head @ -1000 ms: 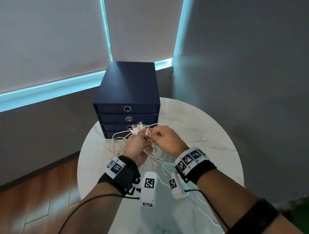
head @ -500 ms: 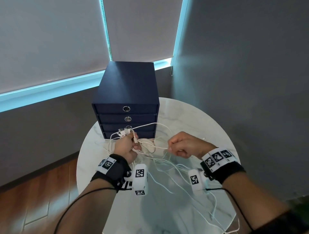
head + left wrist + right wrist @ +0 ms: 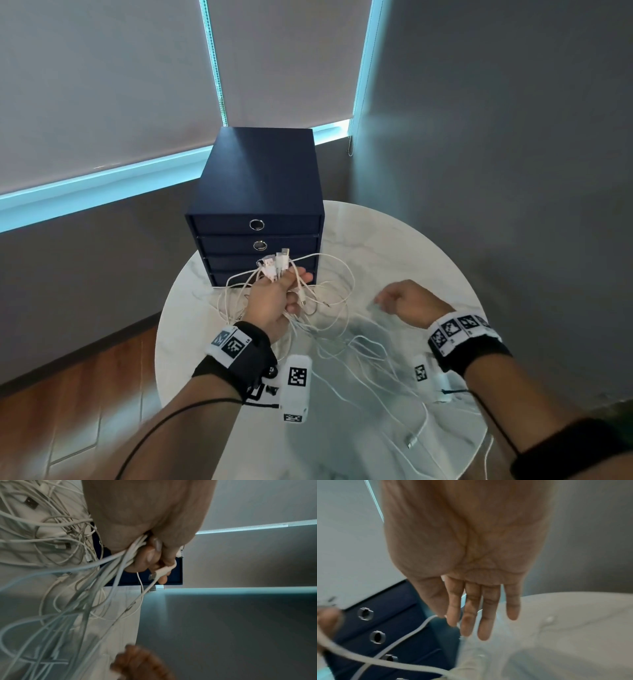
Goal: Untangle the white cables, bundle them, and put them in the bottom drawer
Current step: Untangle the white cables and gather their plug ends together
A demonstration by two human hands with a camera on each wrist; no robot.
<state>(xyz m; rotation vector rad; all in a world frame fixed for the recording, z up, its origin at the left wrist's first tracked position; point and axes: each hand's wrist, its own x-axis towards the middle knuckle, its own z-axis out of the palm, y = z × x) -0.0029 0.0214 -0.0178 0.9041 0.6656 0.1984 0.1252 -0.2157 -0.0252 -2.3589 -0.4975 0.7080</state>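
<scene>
1. Head view: the navy drawer unit (image 3: 255, 192) stands at the far side of the round marble table (image 3: 428, 260), all its drawers closed, so nothing inside them shows.
2. The left hand (image 3: 274, 301) grips the white cables (image 3: 329, 308) in a bunch before the lower drawers, plugs pointing up and away, strands trailing towards the person across the tabletop.
3. The right hand (image 3: 407, 301) hovers apart to the right, fingers (image 3: 489, 615) straight and empty.

black wristbands (image 3: 239, 363), white coded marker tags (image 3: 228, 346); white wrist cameras (image 3: 295, 387), thin black cables (image 3: 178, 416)
</scene>
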